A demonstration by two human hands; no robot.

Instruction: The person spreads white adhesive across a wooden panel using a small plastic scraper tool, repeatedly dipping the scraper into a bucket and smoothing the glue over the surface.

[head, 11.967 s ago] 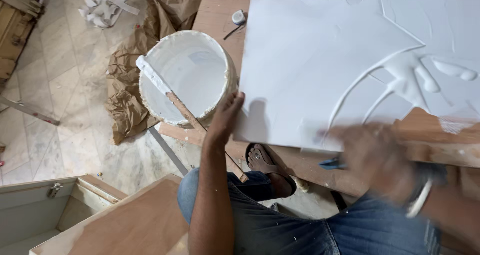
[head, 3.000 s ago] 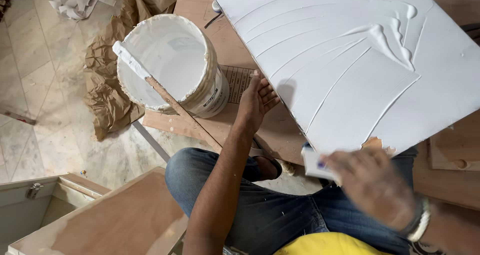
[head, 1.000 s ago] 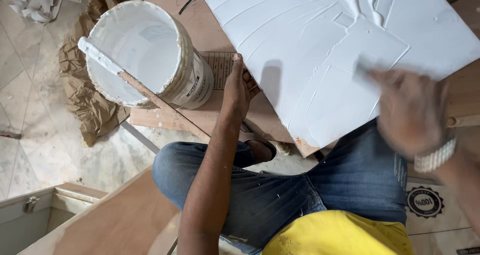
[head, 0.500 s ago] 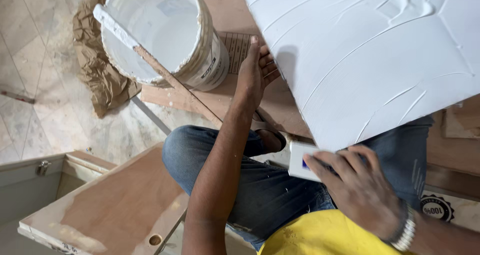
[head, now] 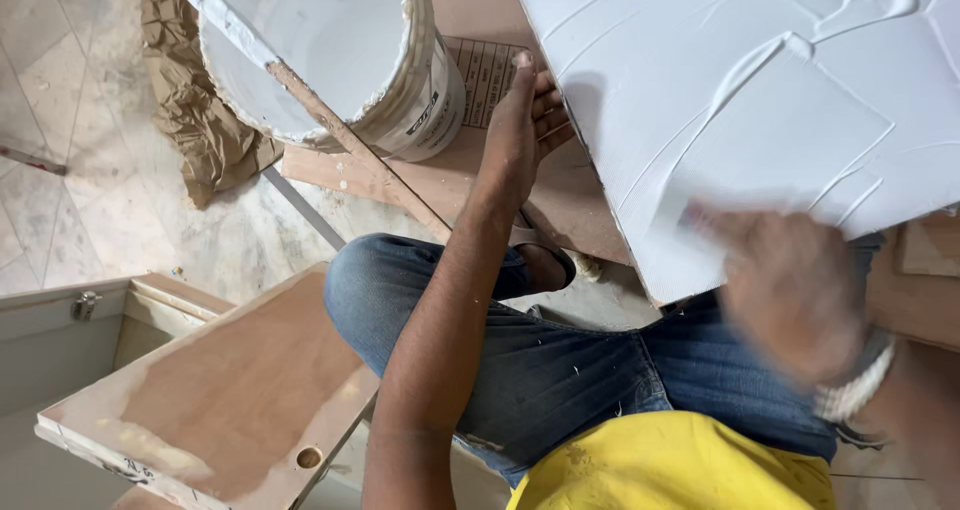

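A large board point(head: 760, 100) coated in wet white putty with ridged strokes fills the upper right. My left hand point(head: 520, 130) rests with fingers apart against the board's left edge, on the brown wooden panel point(head: 470, 185) beneath. My right hand point(head: 790, 290), blurred by motion, is at the board's near edge and grips a small flat scraper point(head: 690, 215) pressed on the putty. A white bucket point(head: 330, 55) of putty stands to the left of my left hand, with a wooden stick point(head: 340, 135) leaning out of it.
Crumpled brown paper point(head: 195, 120) lies on the tiled floor beside the bucket. A brown cabinet door point(head: 220, 390) with a round hole lies at the lower left, over a grey frame point(head: 60, 320). My legs in blue jeans point(head: 520, 370) are below the board.
My right hand has moved up from below the board's edge onto the putty surface with the scraper. The view has shifted slightly; my left hand stays at the board's edge.
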